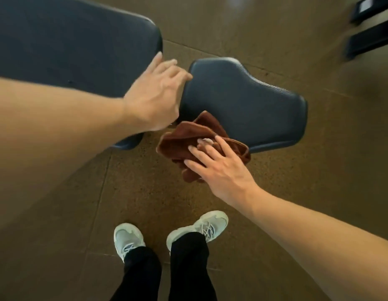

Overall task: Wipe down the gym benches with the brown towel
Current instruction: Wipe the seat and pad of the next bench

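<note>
A dark padded gym bench shows as two parts: a long back pad [69, 44] at the upper left and a smaller seat pad [249, 101] in the middle. My right hand [219, 168] grips the bunched brown towel [188, 140] at the near left corner of the seat pad, with part of the towel hanging off the edge. My left hand [156, 94] hovers over the gap between the two pads, fingers apart, holding nothing; whether it touches a pad is unclear.
The floor [275, 29] is brown speckled rubber tile. My two feet in pale sneakers [210, 227] stand just before the bench. Dark equipment bars [371, 40] lie at the upper right corner.
</note>
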### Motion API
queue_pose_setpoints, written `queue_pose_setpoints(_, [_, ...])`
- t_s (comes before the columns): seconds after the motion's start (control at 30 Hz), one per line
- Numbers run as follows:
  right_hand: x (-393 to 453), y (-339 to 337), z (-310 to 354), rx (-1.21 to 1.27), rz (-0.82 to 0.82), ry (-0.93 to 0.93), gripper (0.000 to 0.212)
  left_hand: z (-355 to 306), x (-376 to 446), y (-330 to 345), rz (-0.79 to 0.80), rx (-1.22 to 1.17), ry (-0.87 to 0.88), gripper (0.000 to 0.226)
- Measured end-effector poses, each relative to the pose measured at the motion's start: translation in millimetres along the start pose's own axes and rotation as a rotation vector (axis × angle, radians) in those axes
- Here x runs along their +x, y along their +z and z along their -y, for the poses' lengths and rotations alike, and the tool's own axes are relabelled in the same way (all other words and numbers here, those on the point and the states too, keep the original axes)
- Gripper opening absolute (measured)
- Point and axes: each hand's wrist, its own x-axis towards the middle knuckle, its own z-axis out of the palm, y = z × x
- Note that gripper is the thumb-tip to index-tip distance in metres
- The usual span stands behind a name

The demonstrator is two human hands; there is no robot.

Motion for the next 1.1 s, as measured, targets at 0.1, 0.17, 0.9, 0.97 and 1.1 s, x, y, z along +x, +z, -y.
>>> queue_pose_setpoints(0.1, [-48, -6, -37, 0.022, -0.154, 0.236, 0.057, -19, -33, 9, 0.134, -0.134, -0.089, 0.068])
queue_pose_setpoints(0.17, [-71, -11, -63, 0.07, -0.267, 0.445, 0.053, -26, -16, 4, 0.229, -0.226, -0.084, 0.073])
queue_pose_setpoints(0.9, [-19, -50, -119, 1.012, -0.556, 1.266, 0.053, -137, 33, 64, 0.349, -0.258, -0.229, 0.163])
queue_pose_setpoints(0.97, [-9, -59, -149, 0.981, -0.417, 1.213, 0.038, -137, 33, 65, 0.346, -0.254, -0.237, 0.161])
queue_pose_setpoints(1.1, [14, -73, -185, 0.867, -0.18, 1.091, 0.042, -134, 34, 68, 0.309, -0.25, -0.229, 0.16])
